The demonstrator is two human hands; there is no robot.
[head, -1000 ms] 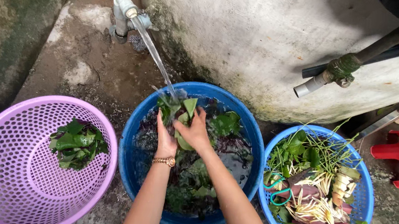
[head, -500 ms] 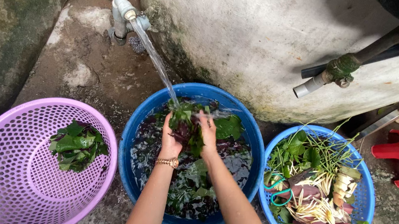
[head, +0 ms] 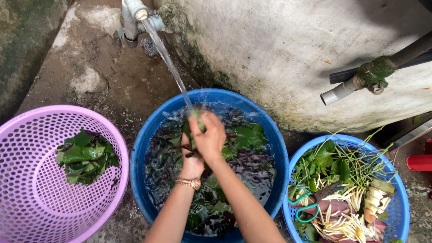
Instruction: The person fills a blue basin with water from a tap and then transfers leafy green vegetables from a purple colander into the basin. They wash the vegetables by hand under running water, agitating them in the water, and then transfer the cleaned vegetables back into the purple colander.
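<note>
Head view, right hand: right hand (head: 209, 136) clenched around a small bunch of leaves (head: 190, 129), lifted above the blue basin (head: 142, 146).
Head view, left hand: left hand (head: 190, 162) just beneath, touching the bunch's lower end; grip partly hidden, cannot tell whether closed on it.
Leaves, place: held right in the water stream (head: 168, 64) falling from the tap (head: 139, 16), apparently so runoff drops back into the basin.
Leaves, axis: long axis roughly upright, leaf tips toward the tap, stems toward the wrists.
Basin contents: more green and purple leaves afloat in water.
Purple basket (head: 3, 191): left of the basin, small pile of leaves inside, holes likely for draining.
Blue basket (head: 398, 207): right of the basin, herbs and pale banana blossom pieces.
</note>
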